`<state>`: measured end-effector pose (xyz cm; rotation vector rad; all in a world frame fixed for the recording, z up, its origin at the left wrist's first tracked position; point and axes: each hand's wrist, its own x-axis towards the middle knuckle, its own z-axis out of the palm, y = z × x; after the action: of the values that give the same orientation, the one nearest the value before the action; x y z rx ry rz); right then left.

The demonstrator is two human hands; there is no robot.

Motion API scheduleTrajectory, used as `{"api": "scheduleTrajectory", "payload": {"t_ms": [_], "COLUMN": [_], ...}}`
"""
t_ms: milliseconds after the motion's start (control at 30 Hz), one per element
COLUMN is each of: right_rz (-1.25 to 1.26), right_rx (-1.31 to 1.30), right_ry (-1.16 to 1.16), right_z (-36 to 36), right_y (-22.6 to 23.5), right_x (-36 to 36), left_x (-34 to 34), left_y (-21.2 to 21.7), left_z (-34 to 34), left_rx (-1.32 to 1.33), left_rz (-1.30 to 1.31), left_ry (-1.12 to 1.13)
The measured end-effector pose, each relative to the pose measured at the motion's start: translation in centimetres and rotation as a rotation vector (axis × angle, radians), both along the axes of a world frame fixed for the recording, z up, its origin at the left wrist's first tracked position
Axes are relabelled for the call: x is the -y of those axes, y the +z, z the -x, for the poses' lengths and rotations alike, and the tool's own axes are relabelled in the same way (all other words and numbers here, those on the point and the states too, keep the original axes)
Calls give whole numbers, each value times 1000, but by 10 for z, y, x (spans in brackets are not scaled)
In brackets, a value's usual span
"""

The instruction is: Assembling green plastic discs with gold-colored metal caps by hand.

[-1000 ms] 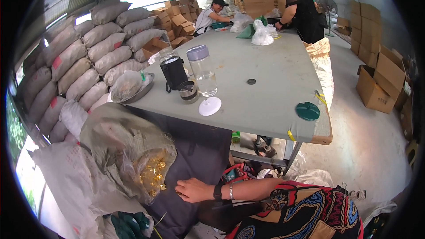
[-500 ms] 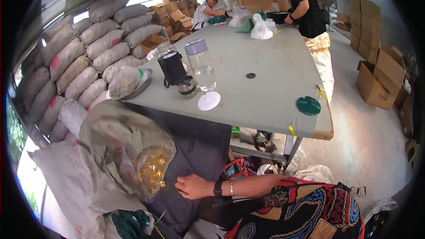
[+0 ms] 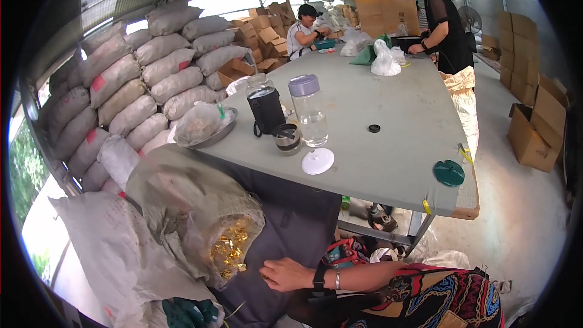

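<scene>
My right hand (image 3: 288,274) reaches in from the right, its fingers curled and pinched together. A small gold-coloured piece shows at the fingertips; the fingers hide most of it. Just left of the hand lies a grey-green woven sack (image 3: 176,188) with its mouth toward me. Shiny gold-coloured pieces (image 3: 229,249) fill its clear plastic liner, a few spilling at the lip. The hand is apart from the sack, above dark grey cloth (image 3: 291,222). My left hand is out of view.
The grey table (image 3: 370,164) carries a clear bottle (image 3: 312,112), a black-sleeved jar (image 3: 265,109), a white lid (image 3: 317,161) and a green lid (image 3: 449,173). Two people work at its far end. Stacked sacks (image 3: 130,64) rise at left; a pale sack (image 3: 115,255) lies nearby.
My view has shifted, so the scene sits farther right and lower. My right hand stays pinched beside the sack. The seated person's hands have come up from the table.
</scene>
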<state>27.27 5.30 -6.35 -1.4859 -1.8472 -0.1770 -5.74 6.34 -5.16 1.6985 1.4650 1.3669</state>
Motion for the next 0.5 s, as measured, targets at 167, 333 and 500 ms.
{"api": "scheduleTrajectory", "payload": {"t_ms": [167, 333, 500], "right_rz": [-14, 32, 3], "right_rx": [-18, -12, -7], "right_ry": [6, 1, -1], "right_z": [-5, -1, -4], "right_y": [-1, 1, -2], "right_x": [-4, -4, -6], "left_x": [-10, -3, -13], "left_y": [-12, -9, -15], "left_z": [2, 2, 1], "left_rx": [53, 53, -17], "left_rz": [-3, -26, -69], "left_ry": [-14, 2, -22]}}
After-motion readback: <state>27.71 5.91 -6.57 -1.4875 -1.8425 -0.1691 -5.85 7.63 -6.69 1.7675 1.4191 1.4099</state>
